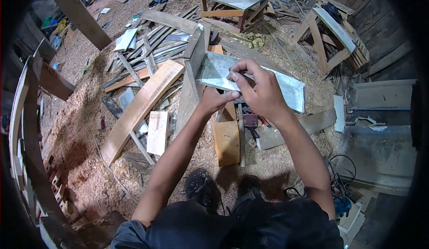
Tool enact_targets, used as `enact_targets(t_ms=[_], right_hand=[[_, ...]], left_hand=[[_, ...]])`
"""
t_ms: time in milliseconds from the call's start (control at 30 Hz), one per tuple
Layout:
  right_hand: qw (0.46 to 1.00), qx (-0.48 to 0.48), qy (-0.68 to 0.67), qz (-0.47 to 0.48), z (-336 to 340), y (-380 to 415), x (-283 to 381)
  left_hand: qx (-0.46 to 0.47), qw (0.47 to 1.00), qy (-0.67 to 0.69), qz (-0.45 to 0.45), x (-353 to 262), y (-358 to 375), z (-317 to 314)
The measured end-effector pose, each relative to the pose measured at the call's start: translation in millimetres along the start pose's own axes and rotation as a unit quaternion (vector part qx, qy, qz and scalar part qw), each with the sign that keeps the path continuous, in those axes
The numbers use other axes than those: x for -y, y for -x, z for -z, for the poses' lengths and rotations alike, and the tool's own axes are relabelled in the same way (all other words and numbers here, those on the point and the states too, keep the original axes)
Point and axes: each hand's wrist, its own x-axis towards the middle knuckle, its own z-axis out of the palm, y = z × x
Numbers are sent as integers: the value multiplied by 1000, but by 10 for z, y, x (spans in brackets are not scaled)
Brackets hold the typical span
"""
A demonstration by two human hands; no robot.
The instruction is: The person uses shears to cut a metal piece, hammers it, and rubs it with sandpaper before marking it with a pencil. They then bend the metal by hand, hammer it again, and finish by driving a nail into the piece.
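Observation:
A white-painted board (286, 88) lies in front of me, meeting a grey wooden upright (195, 52) at its left end. My left hand (216, 100) is closed on the near edge of this board, thumb along the rim and fingers hidden below. Over the board, my right hand (258, 87) is closed in a pinch, thumb against forefinger. Something small and dark may sit between those fingertips, too small to name. Below the hands are a yellowish wood block (226, 144) and a dark tool with red handles (252, 120), partly hidden.
A long plank (143, 108) and a short pale block (157, 133) lie at left, beside a pile of thin strips (174, 43). Low wooden stands (234, 1) are at the back. A blue power tool (342, 206) with a cord is at lower right. Wood shavings cover the floor.

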Motion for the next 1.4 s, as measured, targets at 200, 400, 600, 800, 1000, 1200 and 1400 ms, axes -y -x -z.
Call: enact_targets(t_ms=[200, 400, 600, 800, 1000, 1200, 1400], right_hand=[[998, -61, 16, 26, 68, -41, 5], [977, 47, 168, 120, 274, 48, 86], [917, 88, 346, 179, 264, 148, -73], [871, 82, 413, 251, 203, 120, -194], [881, 81, 382, 265, 159, 124, -268], [877, 87, 385, 273, 182, 104, -279], [877, 77, 386, 277, 174, 136, -286]], left_hand=[[-15, 1000, -25, -3, -132, -5, -92], [-10, 1000, -2, 6, -151, -10, -93], [-31, 998, -50, 25, -148, 0, -24], [3, 999, -20, 26, -155, -7, 12], [8, 998, -30, 51, -225, 12, -18], [15, 996, -38, 78, -322, 15, -65], [21, 994, -28, 100, -296, 25, -5]])
